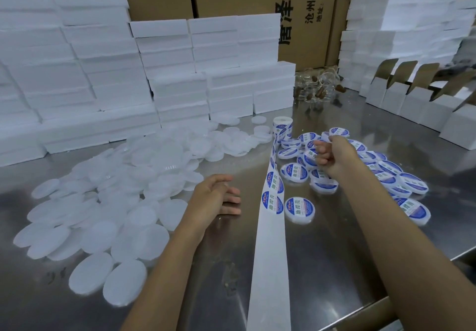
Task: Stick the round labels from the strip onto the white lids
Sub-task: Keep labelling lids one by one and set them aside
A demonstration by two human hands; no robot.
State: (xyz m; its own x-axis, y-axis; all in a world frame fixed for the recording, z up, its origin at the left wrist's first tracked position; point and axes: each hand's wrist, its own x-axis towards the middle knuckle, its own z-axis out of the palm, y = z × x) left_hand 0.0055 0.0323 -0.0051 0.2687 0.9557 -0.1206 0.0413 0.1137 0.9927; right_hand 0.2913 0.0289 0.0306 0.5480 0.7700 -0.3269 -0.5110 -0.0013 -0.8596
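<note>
At a steel desk (322, 266), a person's left hand (219, 196) rests flat with fingers relaxed and holding nothing, beside a heap of plain white lids (116, 202). The right hand (332, 155), fingers curled, hovers over a pile of labelled lids (386, 176); whether it pinches anything cannot be told. The label strip (273, 202) runs between the two hands from its roll (282, 124) toward the near edge, blue round labels (275, 204) on its middle stretch. White foam boxes (103, 68) stack behind.
</note>
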